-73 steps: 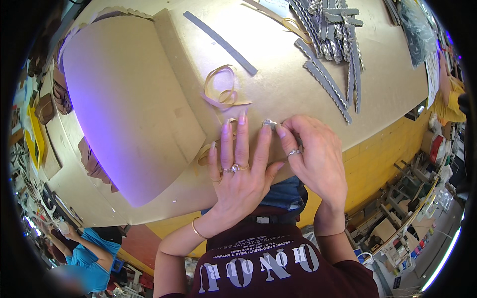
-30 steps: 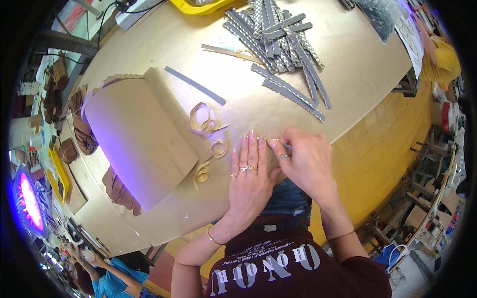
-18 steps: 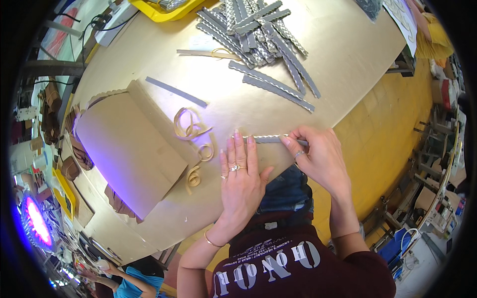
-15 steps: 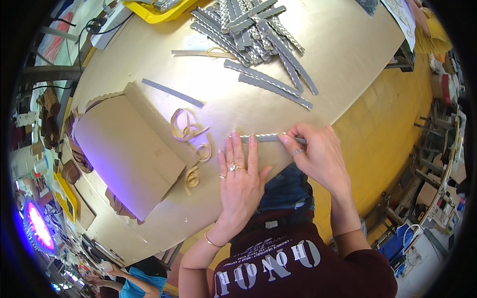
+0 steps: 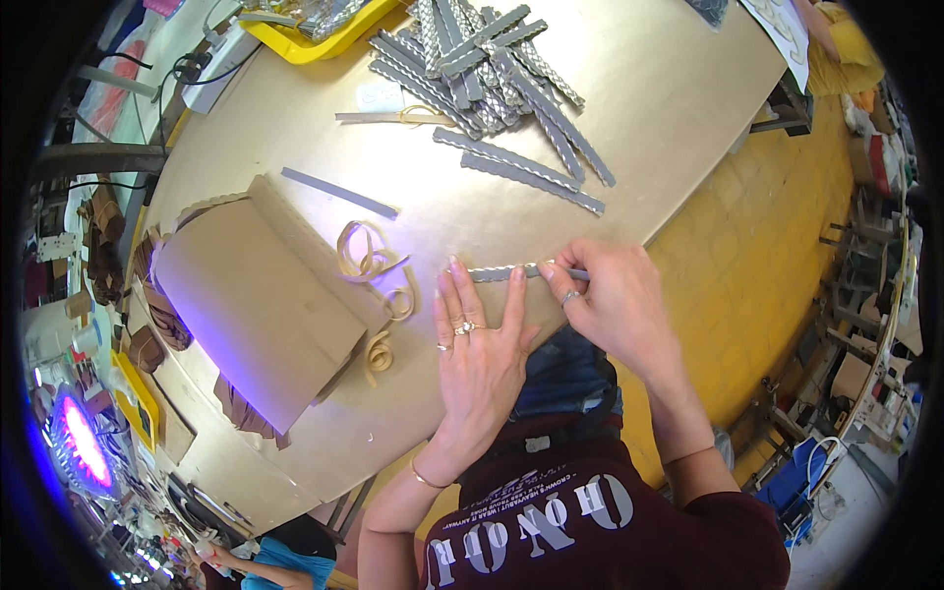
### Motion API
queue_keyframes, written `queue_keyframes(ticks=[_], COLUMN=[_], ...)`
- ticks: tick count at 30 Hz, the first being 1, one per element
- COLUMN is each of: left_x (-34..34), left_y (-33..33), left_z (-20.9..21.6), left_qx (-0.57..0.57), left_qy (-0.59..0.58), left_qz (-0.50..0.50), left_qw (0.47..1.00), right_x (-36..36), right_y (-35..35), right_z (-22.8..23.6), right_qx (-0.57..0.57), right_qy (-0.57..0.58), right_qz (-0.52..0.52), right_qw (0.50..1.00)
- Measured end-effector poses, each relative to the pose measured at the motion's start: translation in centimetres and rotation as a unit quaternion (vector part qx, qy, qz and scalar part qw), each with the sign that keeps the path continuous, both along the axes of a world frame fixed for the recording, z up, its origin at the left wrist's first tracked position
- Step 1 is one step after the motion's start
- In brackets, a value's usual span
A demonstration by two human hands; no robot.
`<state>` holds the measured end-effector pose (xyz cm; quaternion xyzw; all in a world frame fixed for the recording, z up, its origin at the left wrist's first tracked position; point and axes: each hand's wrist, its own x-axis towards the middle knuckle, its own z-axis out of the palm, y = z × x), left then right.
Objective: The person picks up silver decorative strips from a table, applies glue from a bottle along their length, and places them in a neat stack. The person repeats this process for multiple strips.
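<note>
A narrow grey strip with a pale braided edge (image 5: 500,273) lies along the table near its front edge. My left hand (image 5: 480,344) rests flat with fingers stretched, the fingertips pressing the strip's left part; the index finger stands apart from the others. At the strip's right part, my right hand (image 5: 612,295) pinches it between thumb and fingers, and a short grey end shows beyond the pinch. To the left of my left hand lie curled tan ribbons (image 5: 362,258). Farther off is a single plain grey strip (image 5: 339,192).
A heap of grey and braided strips (image 5: 492,69) covers the far middle of the table (image 5: 649,147). Brown sheet material (image 5: 261,295) is stacked at left, a yellow tray (image 5: 324,41) at far left. A co-worker's blue sleeve (image 5: 295,562) shows at lower left.
My left index finger has spread away from the other fingers, to the right. My right hand has shifted slightly left, still pinching the strip. The whole view has tilted a little.
</note>
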<state>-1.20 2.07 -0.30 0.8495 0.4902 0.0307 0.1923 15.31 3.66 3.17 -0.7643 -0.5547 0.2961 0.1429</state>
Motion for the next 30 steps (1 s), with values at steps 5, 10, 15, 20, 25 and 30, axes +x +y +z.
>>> queue_keyframes(ticks=[5, 10, 15, 20, 25, 30], left_x=[-0.1, -0.3, -0.2, -0.1, -0.2, -0.1], left_y=[-0.3, -0.3, -0.5, -0.5, -0.6, -0.5], left_z=[-0.2, -0.6, -0.5, -0.6, -0.7, -0.5], left_qx=[0.022, -0.019, -0.044, -0.058, -0.065, -0.067], left_qy=[0.036, -0.021, -0.058, -0.071, -0.078, -0.062], left_qz=[0.002, 0.010, 0.037, 0.047, 0.057, 0.056], left_qw=[0.999, 1.000, 0.997, 0.995, 0.993, 0.994], right_x=[-2.1, -2.1, 0.9, 1.2, 1.2, 1.2], right_y=[-0.9, -0.6, -0.3, -0.5, -0.4, -0.2], right_z=[0.6, 0.8, 0.3, -0.6, -0.6, -0.5], right_qx=[0.107, 0.148, 0.072, 0.068, 0.076, 0.064], right_qy=[-0.085, 0.007, 0.072, 0.064, 0.054, 0.054], right_qz=[0.052, 0.105, 0.024, 0.029, 0.032, 0.034], right_qw=[0.989, 0.983, 0.994, 0.995, 0.995, 0.996])
